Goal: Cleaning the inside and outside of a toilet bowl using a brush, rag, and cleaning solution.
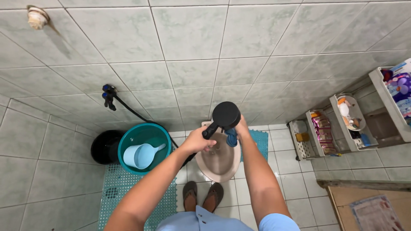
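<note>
Two hands at work over a beige toilet bowl (220, 160) set on a pale tiled floor (295, 184). Left hand (198, 141) — fingers closed round the handle of a black shower head (225, 114), its round face held up just above the bowl's back rim. Right hand (240, 127) — mostly hidden behind the shower head; it appears closed on a blue cloth (231, 137) pressed against the underside of the head, though the grip itself cannot be seen in full.

Black hose (128, 107) — runs from a wall valve (108, 96) on the left wall down toward the handle.

Teal bucket (144, 147) — stands just left of the bowl on a green perforated mat (137, 196), with a pale blue dipper (141, 155) lying inside; a black bin (105, 146) touches its left side.

Feet in dark sandals (202, 194) — planted at the bowl's front edge.

White tiered rack (351, 124) — against the right wall, holding sachets, bottles and soap.

Risks, as judged: the cloth hangs directly over the open bowl, so a loosened grip would drop it in. The hose looks fairly taut; a pull further from the wall could strain the valve joint. Should the valve be open, spray would strike the person. A wet floor underfoot invites a slip.
</note>
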